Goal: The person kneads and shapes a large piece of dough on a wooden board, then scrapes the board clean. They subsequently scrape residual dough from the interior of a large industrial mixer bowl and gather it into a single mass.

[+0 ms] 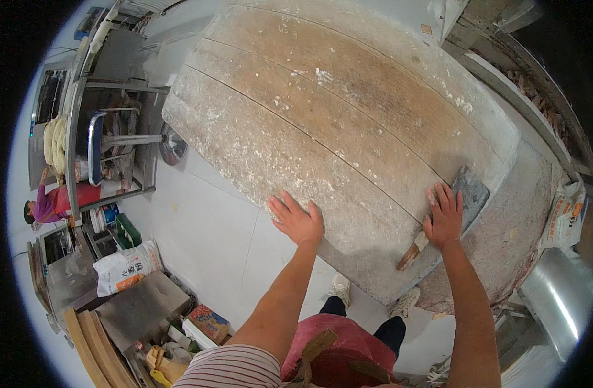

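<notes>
A wide wooden work table (277,97) dusted with flour spreads before me. Flat on its near edge rests my left hand (299,223), fingers spread and nothing in them. My right hand (444,218) lies with extended fingers across a cleaver-like tool, touching it or just over it. The tool's dark, flat blade (472,191) shows beyond my fingers, and its worn wooden handle (413,252) sticks out toward the table's near corner. My palm hides the part where handle and blade meet. Bits of dried dough or flour (324,75) are scattered on the boards.
Left stands a metal rack (73,145) with a stool (131,139) turned onto it; a person (58,206) works beyond, beside pale dough (56,140). A flour sack (129,266) and boxes (206,322) lie lower left. Right are another sack (563,216) and a shiny metal surface (561,296).
</notes>
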A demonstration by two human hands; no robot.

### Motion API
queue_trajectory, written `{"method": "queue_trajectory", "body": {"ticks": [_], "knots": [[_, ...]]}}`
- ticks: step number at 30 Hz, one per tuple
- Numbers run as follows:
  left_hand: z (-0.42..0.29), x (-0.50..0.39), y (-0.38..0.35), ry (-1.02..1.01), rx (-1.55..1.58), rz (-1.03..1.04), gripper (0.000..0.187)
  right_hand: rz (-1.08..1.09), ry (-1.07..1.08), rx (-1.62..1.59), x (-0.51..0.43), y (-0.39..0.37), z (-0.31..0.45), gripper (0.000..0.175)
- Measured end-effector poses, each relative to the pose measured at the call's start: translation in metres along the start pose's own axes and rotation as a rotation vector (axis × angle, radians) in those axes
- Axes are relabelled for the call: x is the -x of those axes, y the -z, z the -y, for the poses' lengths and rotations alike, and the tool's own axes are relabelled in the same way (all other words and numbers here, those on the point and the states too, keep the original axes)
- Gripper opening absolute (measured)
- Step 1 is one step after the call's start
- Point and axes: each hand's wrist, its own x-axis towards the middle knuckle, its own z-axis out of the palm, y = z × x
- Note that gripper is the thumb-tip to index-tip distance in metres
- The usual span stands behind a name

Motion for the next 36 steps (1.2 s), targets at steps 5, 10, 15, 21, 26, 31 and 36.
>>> {"method": "queue_trajectory", "body": {"ticks": [5,10,15,21,26,31,36], "knots": [[0.0,-0.004,0.007,0.001,0.019,0.039,0.082,0.033,-0.005,-0.001,0.0,0.006,0.004,0.069],[0.002,-0.006,0.011,0.031,0.046,0.086,0.082,0.038,0.027,0.015,-0.007,0.016,0.005,0.069],[0.013,-0.013,0.018,0.025,0.028,0.128,0.082,0.097,0.008,0.055,0.001,0.021,0.022,0.074],[0.015,-0.028,0.028,0.025,0.051,0.21,0.087,0.156,-0.137,0.137,0.015,0.015,0.035,0.072],[0.008,-0.045,0.022,-0.035,0.139,0.195,0.093,0.069,-0.139,0.215,0.004,0.008,0.028,0.068],[-0.016,-0.056,0.027,-0.036,0.098,0.15,0.092,0.032,-0.153,0.133,-0.027,-0.001,0.042,0.067],[-0.001,-0.053,0.027,-0.079,0.055,0.177,0.089,-0.043,-0.161,0.132,-0.02,-0.001,0.074,0.067]]}}
